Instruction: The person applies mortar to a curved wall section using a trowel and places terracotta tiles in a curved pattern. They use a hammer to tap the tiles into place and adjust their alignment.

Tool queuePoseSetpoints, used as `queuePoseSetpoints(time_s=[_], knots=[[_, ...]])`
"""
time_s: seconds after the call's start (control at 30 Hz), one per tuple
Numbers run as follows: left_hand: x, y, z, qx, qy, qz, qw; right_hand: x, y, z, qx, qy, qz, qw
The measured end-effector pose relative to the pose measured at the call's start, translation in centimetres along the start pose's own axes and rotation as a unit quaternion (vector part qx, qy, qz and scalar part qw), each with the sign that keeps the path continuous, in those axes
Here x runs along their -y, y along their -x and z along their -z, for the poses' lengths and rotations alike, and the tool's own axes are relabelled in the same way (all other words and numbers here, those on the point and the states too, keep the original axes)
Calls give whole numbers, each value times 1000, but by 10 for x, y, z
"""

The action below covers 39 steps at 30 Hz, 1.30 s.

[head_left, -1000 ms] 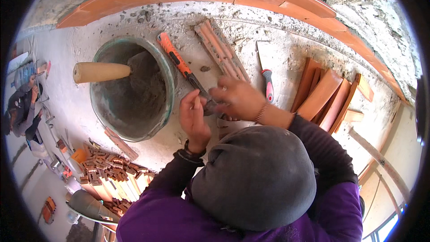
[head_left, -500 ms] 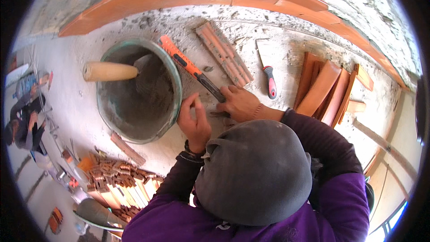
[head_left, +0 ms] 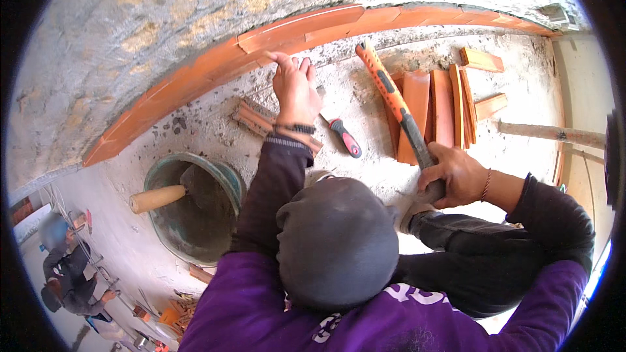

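Note:
My left hand (head_left: pixel 297 94) is raised at the orange brick row (head_left: pixel 267 58) along the wall base. Its fingers look pinched, with a small pale tip at the brick face; what that is, I cannot make out. A hammer (head_left: pixel 391 94) with an orange and black handle is in my right hand (head_left: pixel 456 176), gripped low near its dark end. The handle points up and away, and my fingers partly hide the head. Below my left hand, a tool with a red and grey handle (head_left: pixel 345 138) lies on the floor, next to a ridged brick piece (head_left: pixel 254 117).
A mortar bucket (head_left: pixel 156 221) stands at left with a wooden-handled tool (head_left: pixel 156 199) in it. Loose brick slips (head_left: pixel 414 114) lie at right, near a pole (head_left: pixel 554 133). Another person (head_left: pixel 68 270) is at far left. Rough plastered wall (head_left: pixel 215 6) rises beyond the bricks.
My left hand has moved from beside the bucket up to the brick row. My right hand has lifted the hammer and carried it right. The view has shifted.

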<state>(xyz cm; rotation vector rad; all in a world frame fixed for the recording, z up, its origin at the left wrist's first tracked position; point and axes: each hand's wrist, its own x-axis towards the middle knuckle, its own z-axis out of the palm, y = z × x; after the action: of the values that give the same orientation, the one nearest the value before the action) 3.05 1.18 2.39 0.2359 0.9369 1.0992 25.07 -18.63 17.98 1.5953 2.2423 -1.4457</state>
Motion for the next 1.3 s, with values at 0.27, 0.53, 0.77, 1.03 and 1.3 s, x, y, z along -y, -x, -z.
queuePoseSetpoints(time_s=[0.27, 0.53, 0.77, 1.03, 1.3], knots=[[-15, -40, -31, -77, -173, 23, 982, -33, -10, -7, 28, 27, 61, 997], [-18, -49, -36, -128, -239, 10, 963, -75, -36, -40, 16, -7, 157, 987], [-16, -50, -36, -92, -179, -6, 979, -103, -74, -27, -15, -24, 199, 980], [-14, -49, -41, -107, -103, -18, 989, -106, -80, -31, -6, -17, 242, 970], [-8, -40, -49, -149, -71, -48, 985, -103, -87, -24, 30, 9, 226, 974]])
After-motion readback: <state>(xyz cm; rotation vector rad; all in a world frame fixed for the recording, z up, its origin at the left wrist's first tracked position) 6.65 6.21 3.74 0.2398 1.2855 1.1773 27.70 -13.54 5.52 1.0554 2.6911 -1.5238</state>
